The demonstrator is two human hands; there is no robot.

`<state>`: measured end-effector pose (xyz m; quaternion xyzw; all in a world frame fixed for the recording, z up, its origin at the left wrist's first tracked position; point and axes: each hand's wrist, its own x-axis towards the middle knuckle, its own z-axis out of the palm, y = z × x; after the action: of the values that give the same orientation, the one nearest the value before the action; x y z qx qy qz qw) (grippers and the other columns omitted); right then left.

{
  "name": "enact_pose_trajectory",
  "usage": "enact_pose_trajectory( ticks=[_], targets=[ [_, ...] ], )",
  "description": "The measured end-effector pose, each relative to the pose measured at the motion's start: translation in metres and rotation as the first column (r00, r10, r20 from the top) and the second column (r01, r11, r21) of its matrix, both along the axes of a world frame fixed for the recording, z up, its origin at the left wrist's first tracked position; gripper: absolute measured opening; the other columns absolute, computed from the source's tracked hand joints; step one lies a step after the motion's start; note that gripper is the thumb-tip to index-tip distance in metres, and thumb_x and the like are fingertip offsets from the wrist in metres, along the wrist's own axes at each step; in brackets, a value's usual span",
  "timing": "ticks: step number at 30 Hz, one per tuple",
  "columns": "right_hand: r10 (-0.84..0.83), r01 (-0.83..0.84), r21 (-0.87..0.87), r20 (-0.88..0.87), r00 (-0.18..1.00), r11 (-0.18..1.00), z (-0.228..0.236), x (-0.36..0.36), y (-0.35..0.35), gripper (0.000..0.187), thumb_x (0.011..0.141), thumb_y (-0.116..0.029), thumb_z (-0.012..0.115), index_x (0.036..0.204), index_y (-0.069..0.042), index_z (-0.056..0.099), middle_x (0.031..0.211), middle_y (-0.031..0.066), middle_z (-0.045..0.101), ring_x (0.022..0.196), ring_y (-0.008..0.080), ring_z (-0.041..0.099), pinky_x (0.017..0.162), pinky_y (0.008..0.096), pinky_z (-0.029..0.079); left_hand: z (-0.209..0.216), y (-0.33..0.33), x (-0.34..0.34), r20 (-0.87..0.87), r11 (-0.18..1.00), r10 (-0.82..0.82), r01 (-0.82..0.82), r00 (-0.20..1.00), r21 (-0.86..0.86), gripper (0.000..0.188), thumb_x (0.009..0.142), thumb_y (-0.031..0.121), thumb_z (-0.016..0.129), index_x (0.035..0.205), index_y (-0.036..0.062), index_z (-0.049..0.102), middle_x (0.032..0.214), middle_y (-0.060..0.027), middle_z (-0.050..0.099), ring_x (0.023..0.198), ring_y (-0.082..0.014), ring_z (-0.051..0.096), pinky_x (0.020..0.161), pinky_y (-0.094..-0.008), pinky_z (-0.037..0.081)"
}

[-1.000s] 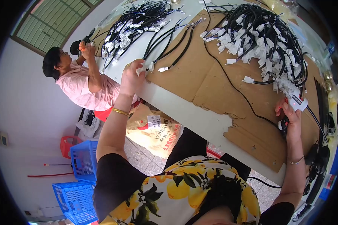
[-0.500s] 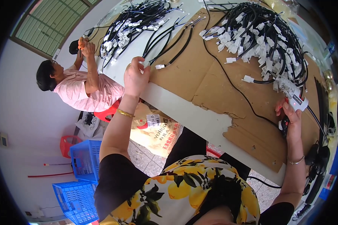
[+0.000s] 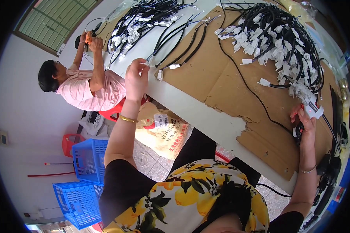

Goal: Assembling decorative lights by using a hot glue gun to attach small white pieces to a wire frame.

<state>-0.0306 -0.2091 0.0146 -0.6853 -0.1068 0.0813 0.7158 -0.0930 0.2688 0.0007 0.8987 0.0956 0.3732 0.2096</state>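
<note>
My left hand (image 3: 137, 79) is raised at the left edge of the cardboard, fingers bent and slightly apart, with nothing visible in them. Just beyond its fingertips lie several short black cables (image 3: 171, 40) with white plug connectors; one connector (image 3: 160, 75) sits right beside the hand. On the right, my right hand (image 3: 306, 125) is closed round the black handle (image 3: 298, 132) of what looks like a glue gun (image 3: 311, 105). Its white body carries a small red light, and whitish residue covers its front. The front points toward a large heap of black cables (image 3: 276, 42) with white connectors.
Brown cardboard (image 3: 221, 77) covers part of the white table (image 3: 182, 101), with a black cord crossing it. Another cable pile (image 3: 138, 27) lies at the far left. A person in pink (image 3: 93, 83) works there. Blue crates (image 3: 81, 198) and a printed sack (image 3: 159, 132) are below.
My left hand has drawn slightly left from the cable ends, uncovering a white connector. My right hand keeps its hold on the glue gun. The whole view has shifted a little.
</note>
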Motion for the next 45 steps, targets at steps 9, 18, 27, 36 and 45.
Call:
enact_pose_trajectory(
  ticks=[9,18,27,36,45],
  targets=[
    [-0.019,0.019,-0.012,0.014,1.000,1.000,0.002,0.000,0.001,0.021,0.078,-0.022,0.054,0.078,-0.001,0.053,0.070,0.0058,0.053,0.062,0.0115,0.047,0.059,0.0230,0.037,0.013,0.020,0.039,-0.400,0.931,-0.050,0.188,0.915,0.314,0.023,0.067,-0.002,0.059,0.088,0.0062,0.055,0.074,-0.0077,0.062,0.070,-0.0232,0.055,0.069,-0.0326,0.045],
    [0.000,0.000,-0.014,0.007,1.000,1.000,0.005,-0.001,0.002,0.022,0.078,-0.023,0.055,0.077,-0.002,0.054,0.070,0.0051,0.053,0.063,0.0116,0.047,0.059,0.0231,0.036,0.010,0.023,0.045,-0.461,0.964,-0.059,0.171,0.885,0.205,0.023,0.068,-0.003,0.056,0.089,0.0060,0.055,0.071,-0.0106,0.061,0.067,-0.0230,0.060,0.062,-0.0308,0.047],
    [-0.002,0.002,-0.031,0.010,1.000,1.000,0.006,-0.001,0.002,0.022,0.078,-0.024,0.055,0.073,-0.002,0.054,0.069,0.0047,0.053,0.063,0.0115,0.046,0.059,0.0227,0.036,0.006,0.014,0.037,-0.286,0.967,-0.072,0.138,0.955,0.216,0.021,0.070,-0.002,0.052,0.089,0.0075,0.052,0.067,-0.0094,0.060,0.061,-0.0241,0.060,0.057,-0.0310,0.047],
    [0.010,-0.010,-0.034,0.016,1.000,0.999,0.005,-0.001,0.002,0.022,0.078,-0.024,0.054,0.073,-0.002,0.054,0.069,0.0045,0.053,0.063,0.0115,0.046,0.059,0.0228,0.035,0.013,0.000,0.025,-0.007,0.991,-0.088,0.089,0.996,0.102,0.018,0.072,-0.005,0.050,0.087,0.0046,0.051,0.072,-0.0095,0.059,0.063,-0.0215,0.060,0.055,-0.0298,0.049],
    [0.002,-0.001,-0.048,0.030,1.000,0.999,0.005,-0.002,0.001,0.023,0.078,-0.025,0.054,0.073,-0.003,0.054,0.069,0.0043,0.052,0.063,0.0116,0.046,0.059,0.0230,0.036,0.036,-0.001,0.017,0.208,0.815,-0.237,0.310,0.949,-0.489,0.013,0.079,-0.005,0.046,0.091,0.0013,0.048,0.077,-0.0057,0.052,0.066,-0.0155,0.060,0.057,-0.0231,0.049]
  ],
)
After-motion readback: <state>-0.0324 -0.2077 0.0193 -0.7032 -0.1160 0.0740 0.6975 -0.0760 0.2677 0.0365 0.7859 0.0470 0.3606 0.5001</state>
